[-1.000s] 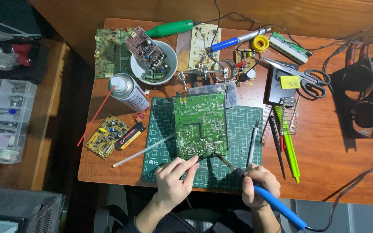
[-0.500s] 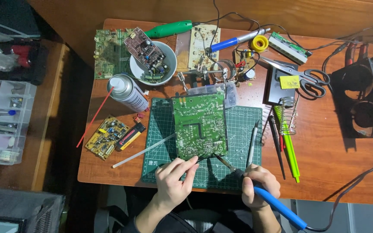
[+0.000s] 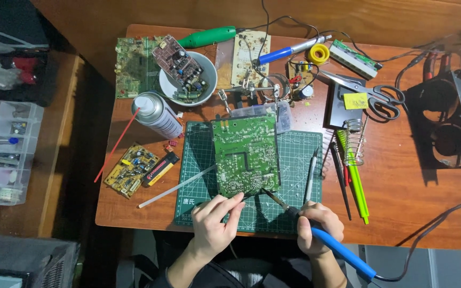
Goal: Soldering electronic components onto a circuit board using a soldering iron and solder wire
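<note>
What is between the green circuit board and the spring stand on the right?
In the head view, a slim grey tool lies on the cutting mat between the green circuit board and the spring stand.

Two hands work at the near edge of the desk — the left hand (image 3: 215, 224) and the right hand (image 3: 318, 228). One soldering iron (image 3: 321, 234) with a blue handle is in view, and one green cutting mat (image 3: 198, 176). Circuit boards number at least six: one large green board (image 3: 245, 154) on the mat, one yellow board (image 3: 130, 169) at the left, one dark green board (image 3: 129, 66) at the back, one brownish board (image 3: 177, 60) in the single white bowl (image 3: 209, 80), one pale board (image 3: 249, 53), and one narrow green strip board (image 3: 354, 58). There is one spray can (image 3: 157, 114) — plus one pair of scissors (image 3: 369, 92) and one yellow solder spool (image 3: 319, 53).
</note>
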